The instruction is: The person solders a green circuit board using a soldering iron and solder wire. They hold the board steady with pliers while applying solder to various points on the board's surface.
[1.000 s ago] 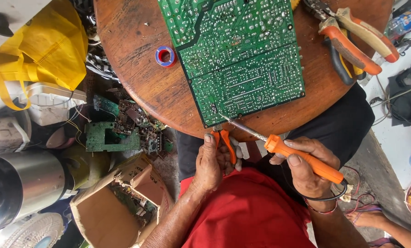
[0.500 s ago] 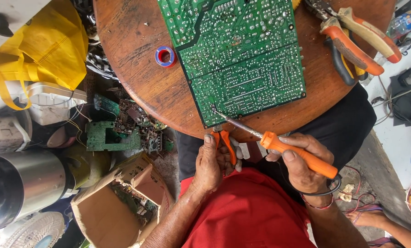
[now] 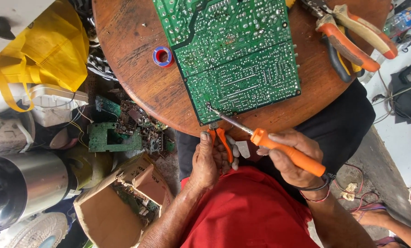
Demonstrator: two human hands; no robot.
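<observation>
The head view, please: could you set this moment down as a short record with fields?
Surface: round wooden table
Main item: green circuit board, solder side up
Right hand: holds orange-handled soldering iron, tip at the board's near corner
Left hand: grips small orange-handled tool at the table edge
Also on table: tape roll; pliers
Floor, left: scrap boards, cardboard box

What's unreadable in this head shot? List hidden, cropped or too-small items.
- Head view: jaws of the small orange-handled pliers, hidden by the left hand and the round wooden table edge.
- Green circuit board: far end cut off by the top edge.
- Orange-handled soldering iron tip on the board: joint too small to judge.
- Large orange-handled pliers: heads cropped at the top edge.
</observation>
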